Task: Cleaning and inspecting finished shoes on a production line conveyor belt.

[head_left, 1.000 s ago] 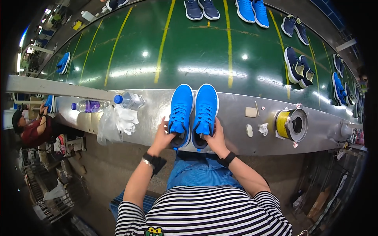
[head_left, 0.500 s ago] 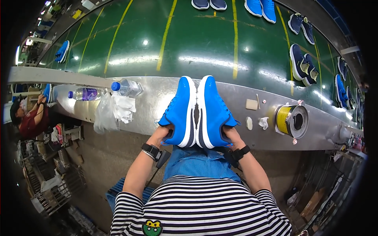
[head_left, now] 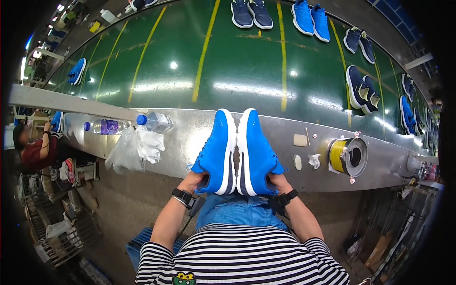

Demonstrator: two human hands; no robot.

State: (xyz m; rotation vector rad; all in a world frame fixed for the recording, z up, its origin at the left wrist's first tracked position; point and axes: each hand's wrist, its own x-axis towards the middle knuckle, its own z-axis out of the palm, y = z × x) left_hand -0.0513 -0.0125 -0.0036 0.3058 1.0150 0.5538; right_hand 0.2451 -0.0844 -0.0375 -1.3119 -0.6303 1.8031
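Two bright blue sneakers with white soles and dark heel patches are held side by side in front of me, soles facing each other, toes pointing away. My left hand [head_left: 192, 181] is closed on the left sneaker [head_left: 214, 152], its fingers partly inside the collar. On the other side my right hand [head_left: 279, 182] grips the right sneaker [head_left: 257, 154] the same way, fingers mostly hidden in the opening. The two soles touch or nearly touch along the middle. The toes reach over the metal ledge [head_left: 190, 142].
Past the ledge lies a green conveyor belt [head_left: 247, 61] with yellow lines, bearing blue sneakers [head_left: 302, 18] and navy sneakers [head_left: 357, 90]. On the ledge, a yellow can [head_left: 338, 156] stands right; bottles [head_left: 156, 122] and a plastic bag [head_left: 124, 149] lie left. Someone in red [head_left: 35, 148] works far left.
The view has shifted, so the belt, ledge and sneakers all appear lower in the picture. My grip on both sneakers looks the same.
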